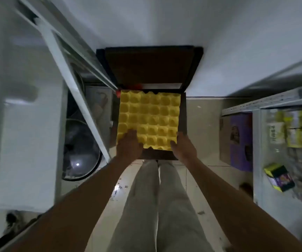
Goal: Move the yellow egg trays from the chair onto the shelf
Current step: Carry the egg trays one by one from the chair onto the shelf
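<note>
A yellow egg tray [149, 118] with many cups lies on the seat of a dark brown chair [150, 68] straight ahead of me. How many trays are stacked there I cannot tell. My left hand [129, 146] rests on the tray's near left corner, fingers over its top. At the near right corner my right hand [183, 148] clasps the edge, thumb on top. The metal shelf [266, 104] stands at my right.
The shelf holds packets and small boxes [279, 177]. A purple-printed carton [237, 140] sits on the floor between chair and shelf. On the left are a white frame [77, 95], a round fan [79, 150] and a white wall. My legs stand before the chair.
</note>
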